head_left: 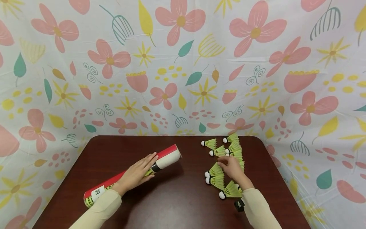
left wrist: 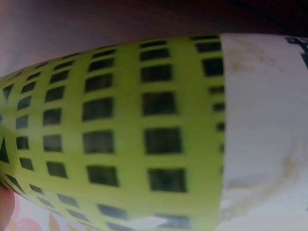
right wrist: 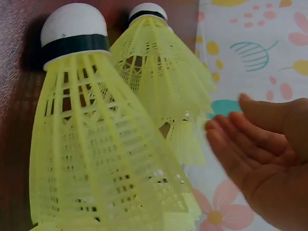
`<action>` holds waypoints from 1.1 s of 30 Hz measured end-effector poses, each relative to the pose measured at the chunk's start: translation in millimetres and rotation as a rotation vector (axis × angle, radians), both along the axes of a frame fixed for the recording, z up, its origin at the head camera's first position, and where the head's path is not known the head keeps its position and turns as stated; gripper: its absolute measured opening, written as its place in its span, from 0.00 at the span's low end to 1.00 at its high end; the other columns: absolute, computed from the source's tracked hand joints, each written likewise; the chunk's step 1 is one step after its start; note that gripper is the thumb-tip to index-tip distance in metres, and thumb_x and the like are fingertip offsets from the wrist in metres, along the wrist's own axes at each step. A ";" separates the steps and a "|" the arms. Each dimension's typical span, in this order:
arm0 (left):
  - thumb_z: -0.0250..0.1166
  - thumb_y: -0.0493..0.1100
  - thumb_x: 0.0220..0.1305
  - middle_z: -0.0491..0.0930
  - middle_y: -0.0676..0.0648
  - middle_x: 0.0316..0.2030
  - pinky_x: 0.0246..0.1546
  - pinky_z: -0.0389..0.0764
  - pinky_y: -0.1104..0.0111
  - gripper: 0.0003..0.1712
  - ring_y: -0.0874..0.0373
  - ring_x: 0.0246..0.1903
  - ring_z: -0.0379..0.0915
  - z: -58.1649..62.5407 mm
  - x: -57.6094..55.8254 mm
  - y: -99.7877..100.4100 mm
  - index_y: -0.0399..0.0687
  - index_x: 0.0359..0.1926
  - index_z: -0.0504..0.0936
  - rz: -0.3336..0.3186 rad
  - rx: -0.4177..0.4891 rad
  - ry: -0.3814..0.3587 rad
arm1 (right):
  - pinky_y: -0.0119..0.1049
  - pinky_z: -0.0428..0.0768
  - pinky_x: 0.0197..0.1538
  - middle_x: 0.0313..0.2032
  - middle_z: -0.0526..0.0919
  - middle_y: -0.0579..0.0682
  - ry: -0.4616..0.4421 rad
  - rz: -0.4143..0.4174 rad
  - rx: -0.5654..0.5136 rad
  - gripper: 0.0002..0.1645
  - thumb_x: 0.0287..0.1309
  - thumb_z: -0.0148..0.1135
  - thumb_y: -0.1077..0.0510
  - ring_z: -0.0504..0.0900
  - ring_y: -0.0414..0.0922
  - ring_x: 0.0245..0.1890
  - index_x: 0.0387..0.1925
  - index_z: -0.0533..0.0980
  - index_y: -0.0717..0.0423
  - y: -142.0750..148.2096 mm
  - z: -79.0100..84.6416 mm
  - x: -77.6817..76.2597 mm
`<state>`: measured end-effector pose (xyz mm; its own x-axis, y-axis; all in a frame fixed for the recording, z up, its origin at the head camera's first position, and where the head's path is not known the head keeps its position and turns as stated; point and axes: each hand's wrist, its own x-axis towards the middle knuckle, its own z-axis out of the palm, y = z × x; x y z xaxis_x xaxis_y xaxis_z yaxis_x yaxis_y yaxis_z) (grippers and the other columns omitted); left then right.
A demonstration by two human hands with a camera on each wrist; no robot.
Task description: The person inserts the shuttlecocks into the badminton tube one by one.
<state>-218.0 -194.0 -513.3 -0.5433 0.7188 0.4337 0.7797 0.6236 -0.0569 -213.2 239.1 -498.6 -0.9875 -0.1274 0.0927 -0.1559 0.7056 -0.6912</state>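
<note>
At the left of the dark brown table (head_left: 200,210), a shuttlecock tube (head_left: 167,157) lies at a slant, its left end nearer the person and its right end farther off. It has a red strip along the top, a white section near the right end, and a green pattern with dark squares, which the left wrist view shows close up beside a white patch. Near its left end is a white label (head_left: 98,192) with dark characters. The left hand (head_left: 136,174) grips the tube about its middle, fingers laid over it and thumb on the near side, with a cream sleeve behind. Well apart to the right, yellow-green shuttlecocks (head_left: 216,183) with white heads and black bands lie on their sides in a loose group, heads mostly toward the left; some at the far side are nested in a row. The right hand (head_left: 232,167) is among them, near the skirts, with fingers loosely curled, thumb apart from them and nothing held; whether a fingertip touches a shuttlecock, I cannot tell. Just beside the right sleeve (head_left: 258,206) is a small black object (head_left: 239,205). A white cloth (head_left: 183,71) with pink, yellow and teal flowers and leaves hangs behind.
</note>
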 end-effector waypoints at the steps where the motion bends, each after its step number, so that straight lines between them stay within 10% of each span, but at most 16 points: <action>1: 0.76 0.48 0.50 0.56 0.41 0.72 0.60 0.70 0.56 0.55 0.48 0.67 0.60 0.0 0.1 0.2 0.41 0.73 0.55 0.002 -0.001 -0.005 | 0.42 0.81 0.37 0.44 0.83 0.61 -0.022 0.001 0.012 0.14 0.62 0.60 0.64 0.82 0.52 0.40 0.48 0.79 0.67 0.3 -0.9 0.6; 13: 0.62 0.57 0.64 0.55 0.42 0.72 0.61 0.69 0.57 0.46 0.48 0.68 0.58 -1.2 0.8 -3.3 0.42 0.74 0.54 -0.011 -0.005 -0.024 | 0.37 0.73 0.26 0.36 0.84 0.57 -0.082 -0.072 0.078 0.08 0.59 0.63 0.66 0.77 0.42 0.25 0.38 0.81 0.67 1.0 -8.7 0.2; 33: 0.76 0.48 0.49 0.57 0.40 0.71 0.59 0.72 0.55 0.55 0.47 0.67 0.60 -3.4 0.9 -4.4 0.39 0.73 0.57 -0.004 0.012 0.004 | 0.37 0.70 0.26 0.25 0.77 0.51 -0.020 -0.080 -0.041 0.04 0.63 0.57 0.69 0.69 0.43 0.20 0.34 0.78 0.63 -18.2 -16.9 -4.2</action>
<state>-217.1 -198.5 -516.7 -0.5383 0.7158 0.4450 0.7822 0.6208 -0.0525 -217.4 220.9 -515.5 -0.9961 -0.0441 0.0765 -0.0859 0.6860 -0.7225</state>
